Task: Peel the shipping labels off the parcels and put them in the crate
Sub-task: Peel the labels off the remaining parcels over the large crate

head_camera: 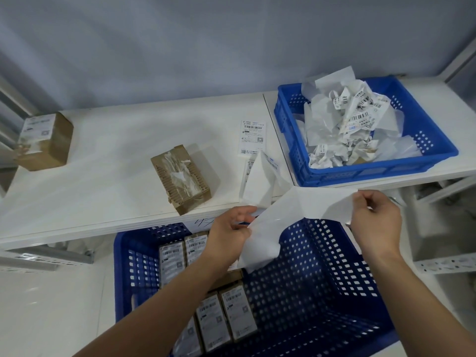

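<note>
The white label sheet (304,204) is hanging stretched between both hands at lower centre, above the big blue crate (322,253) holding labelled parcels. Keeping it taut is probably helping it not fold onto itself. It is then likely heading for the small blue crate (386,171) at upper right, where crumpled labels are lying. The left hand (229,228) is pinching its lower end and the right hand (373,217) its upper corner — both with fingers curled close.

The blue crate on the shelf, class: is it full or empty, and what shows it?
Full: the blue crate holds crumpled labels heaped up past its rim at the back.
</note>
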